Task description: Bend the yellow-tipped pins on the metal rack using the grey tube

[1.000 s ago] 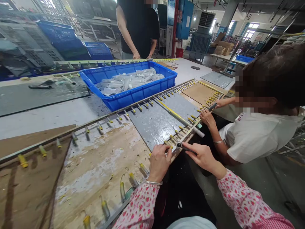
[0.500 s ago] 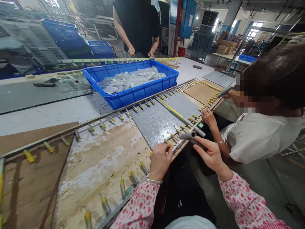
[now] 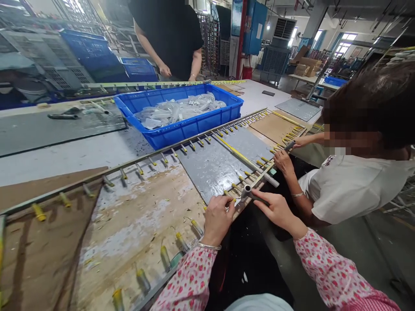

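My right hand [image 3: 275, 207] is closed round the dark handle of a hammer [image 3: 247, 191] whose head is a short grey metal tube. The hammer head is down at the near rail of a long metal frame [image 3: 191, 139], close to my left fingertips. My left hand [image 3: 218, 218] pinches the yellow end of a small peg [image 3: 234, 200] at that rail; most of the peg is hidden by the fingers and hammer. Similar yellow-tipped pegs [image 3: 179, 238], some with thin wire hooks, line both long rails and point inward.
A blue crate [image 3: 194, 127] of clear plastic pieces stands beyond the frame. At my right a co-worker [image 3: 363, 185] holds a similar tool at the same rail. Another person [image 3: 168, 39] stands across the table. A second tube-headed tool [image 3: 63, 116] lies far left.
My right hand has brought the hammer head down and left to the rail beside my left fingers. The co-worker's tool has also come down to the rail. The person opposite has shifted left.
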The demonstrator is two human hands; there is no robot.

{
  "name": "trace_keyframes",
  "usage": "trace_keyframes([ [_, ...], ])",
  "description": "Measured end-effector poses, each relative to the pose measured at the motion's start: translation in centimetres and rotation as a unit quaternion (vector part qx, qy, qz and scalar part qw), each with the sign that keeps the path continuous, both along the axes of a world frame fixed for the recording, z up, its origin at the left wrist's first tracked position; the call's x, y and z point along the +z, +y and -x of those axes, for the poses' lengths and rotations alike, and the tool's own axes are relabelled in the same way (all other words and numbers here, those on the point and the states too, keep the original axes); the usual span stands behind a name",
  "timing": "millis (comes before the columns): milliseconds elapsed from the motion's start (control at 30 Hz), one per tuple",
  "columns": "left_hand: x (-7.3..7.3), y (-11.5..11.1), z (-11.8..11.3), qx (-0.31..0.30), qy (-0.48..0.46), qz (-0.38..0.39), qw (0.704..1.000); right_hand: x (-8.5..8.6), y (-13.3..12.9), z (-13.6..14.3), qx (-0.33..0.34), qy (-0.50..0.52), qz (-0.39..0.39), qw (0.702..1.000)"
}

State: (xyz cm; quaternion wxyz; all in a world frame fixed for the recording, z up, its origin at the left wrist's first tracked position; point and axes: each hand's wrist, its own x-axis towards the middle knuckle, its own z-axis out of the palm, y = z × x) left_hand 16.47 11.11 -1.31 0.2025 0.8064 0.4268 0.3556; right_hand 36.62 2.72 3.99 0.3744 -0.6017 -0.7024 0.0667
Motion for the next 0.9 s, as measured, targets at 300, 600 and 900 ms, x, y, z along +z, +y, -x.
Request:
trace_keyframes([
  [300,0.0,0.0,0.0,-0.001,0.0,0.006,1.0,0.5,0.1,-0.1,-0.015,0.002,-0.015,1.0],
  [600,0.1,0.0,0.1,-0.003,0.001,0.007,1.0,0.9,0.4,-0.4,-0.015,0.053,-0.038,0.998],
  [900,0.1,-0.1,0.1,-0.002,-0.002,0.004,1.0,0.8,0.6,-0.5,-0.026,0.077,-0.054,0.995],
])
